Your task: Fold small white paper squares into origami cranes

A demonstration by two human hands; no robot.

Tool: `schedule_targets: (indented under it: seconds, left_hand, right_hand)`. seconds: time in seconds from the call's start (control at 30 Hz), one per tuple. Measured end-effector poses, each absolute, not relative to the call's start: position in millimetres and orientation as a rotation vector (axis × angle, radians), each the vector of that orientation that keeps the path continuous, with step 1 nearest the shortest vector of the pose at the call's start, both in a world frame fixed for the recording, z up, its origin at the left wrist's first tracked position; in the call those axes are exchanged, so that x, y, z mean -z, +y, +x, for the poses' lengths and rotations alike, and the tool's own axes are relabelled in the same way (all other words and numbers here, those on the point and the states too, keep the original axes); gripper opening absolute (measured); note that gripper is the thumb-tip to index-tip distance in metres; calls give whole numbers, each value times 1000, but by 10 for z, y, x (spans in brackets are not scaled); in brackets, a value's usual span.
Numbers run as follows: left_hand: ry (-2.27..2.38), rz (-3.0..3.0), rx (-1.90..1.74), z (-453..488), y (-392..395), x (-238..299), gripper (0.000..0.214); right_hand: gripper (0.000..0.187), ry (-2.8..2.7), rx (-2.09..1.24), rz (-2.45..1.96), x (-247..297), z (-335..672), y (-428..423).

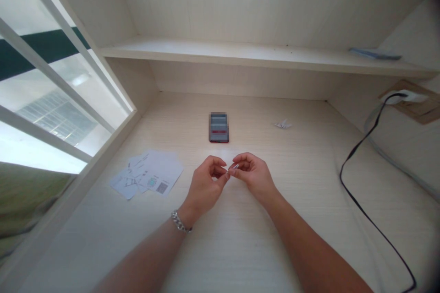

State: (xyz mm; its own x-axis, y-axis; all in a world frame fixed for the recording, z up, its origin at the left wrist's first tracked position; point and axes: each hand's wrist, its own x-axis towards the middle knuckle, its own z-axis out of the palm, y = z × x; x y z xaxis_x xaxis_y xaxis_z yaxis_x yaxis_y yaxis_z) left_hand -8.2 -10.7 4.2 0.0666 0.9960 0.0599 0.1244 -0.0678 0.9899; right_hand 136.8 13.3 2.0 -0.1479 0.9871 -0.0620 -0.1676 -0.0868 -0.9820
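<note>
- Head view: the left hand and right hand meet over the desk, fingers of both pinched on 1 small white piece.
- The shelf holds 1 flat bluish item — right end.
- White papers overlap, left.

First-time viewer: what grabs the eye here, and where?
Probably the left hand and right hand, meeting mid-desk at a small white piece, with a silvery bracelet on the left wrist. Next, the dark phone just beyond them. Then the black cable snaking down the right side, opposite the papers at left.
</note>
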Motion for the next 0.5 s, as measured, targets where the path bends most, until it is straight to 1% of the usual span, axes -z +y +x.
schedule_targets:
  seconds: [0.17, 0.5]
  left_hand:
    - [1228, 1365, -1179, -76, -100, -52, 19]
    - [1131, 1158, -1141, -90, -49, -14, 27]
  right_hand:
    - [33, -1086, -1471, -1057, -65, 1364, 130]
    - [21, -1188, -1351, -1085, -45, 1361, 132]
